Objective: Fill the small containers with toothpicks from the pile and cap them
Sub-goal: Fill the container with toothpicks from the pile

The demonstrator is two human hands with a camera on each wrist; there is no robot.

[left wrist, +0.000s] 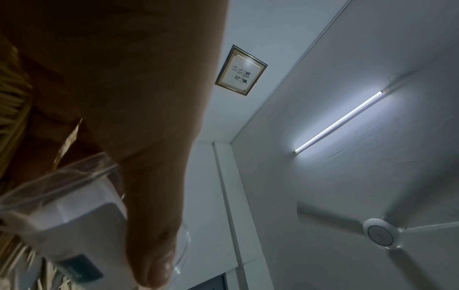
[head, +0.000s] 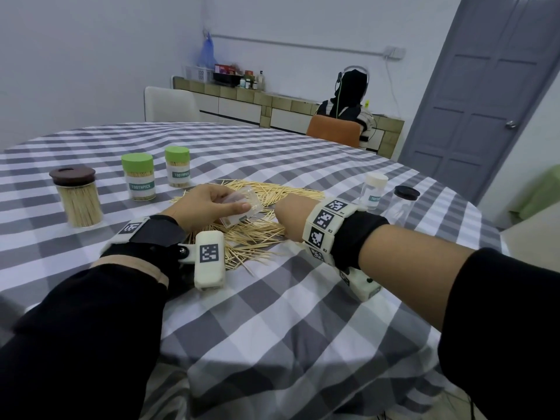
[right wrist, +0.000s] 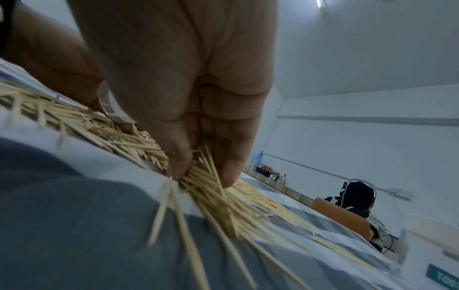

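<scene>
**Inspector:** Status of the hands?

**Assessor:** The left hand point(head: 209, 201) is curled round a clear, uncapped container point(head: 242, 207), tipped on its side just above the toothpick pile point(head: 257, 234). The right hand point(right wrist: 188, 98) is down in the pile, thumb and fingers point(right wrist: 178, 157) pinching a bundle of toothpicks point(right wrist: 211, 188) against the checked tablecloth point(head: 272, 313).

**Inspector:** Position of the remaining stock?

**Assessor:** Three filled, capped jars stand to the left — one brown-lidded point(head: 77, 197), two green-lidded point(head: 138, 176). Two empty containers sit to the right, a white-capped one point(head: 374, 190) and a black-capped one point(head: 404, 204).

**Inspector:** Handling assessment?

**Assessor:** My judgement: the toothpicks are light, stiff and sharp-tipped, and they splay readily — several already fan loose from the pinch. Best gripped mid-length, aligned in parallel, so the bundle enters the mouth cleanly. The container looks like thin, smooth plastic; hold it round the body, not the rim, keeping the opening unobstructed.
</scene>
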